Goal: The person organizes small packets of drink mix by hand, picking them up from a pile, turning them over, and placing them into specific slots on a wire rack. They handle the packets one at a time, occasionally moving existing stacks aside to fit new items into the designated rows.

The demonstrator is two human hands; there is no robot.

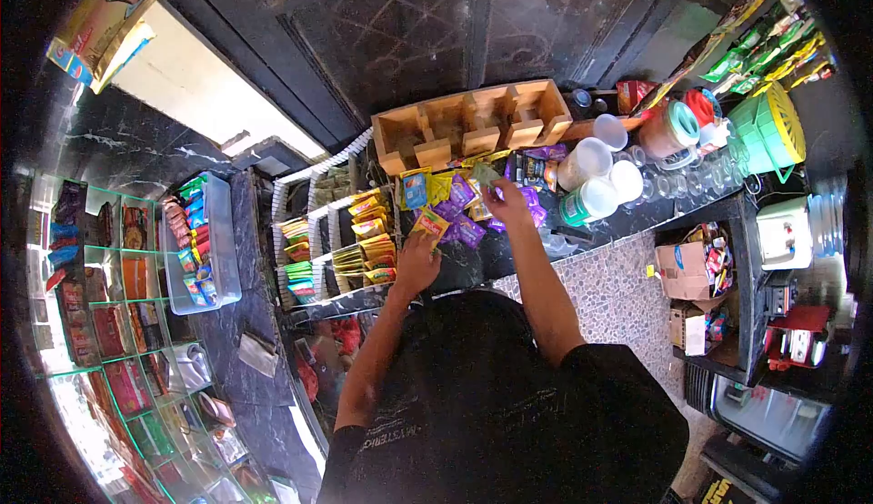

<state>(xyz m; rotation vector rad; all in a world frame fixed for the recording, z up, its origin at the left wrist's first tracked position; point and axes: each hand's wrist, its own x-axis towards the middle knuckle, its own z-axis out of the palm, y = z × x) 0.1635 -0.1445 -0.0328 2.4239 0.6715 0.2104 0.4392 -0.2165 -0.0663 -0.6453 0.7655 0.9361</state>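
Observation:
My left hand point(420, 258) is closed on a yellow and red sachet point(430, 224), held above the dark counter by its lower part. To its right, my right hand point(507, 206) reaches over a loose pile of purple sachets point(468, 231). Its fingers are pinched at a dull green sachet point(483, 175), partly hidden by the hand. A blue and yellow sachet point(416, 190) lies at the pile's left side. Left of my hands, a white-edged divided rack point(282, 217) carries upright rows of yellow sachets point(368, 222) and other coloured ones.
A wooden compartment box point(400, 145) stands behind the pile. White-lidded tubs point(587, 163), glasses point(677, 184) and a green basket point(759, 131) line the counter's right. A clear bin of sachets point(227, 231) and a glass display case point(109, 313) are at left.

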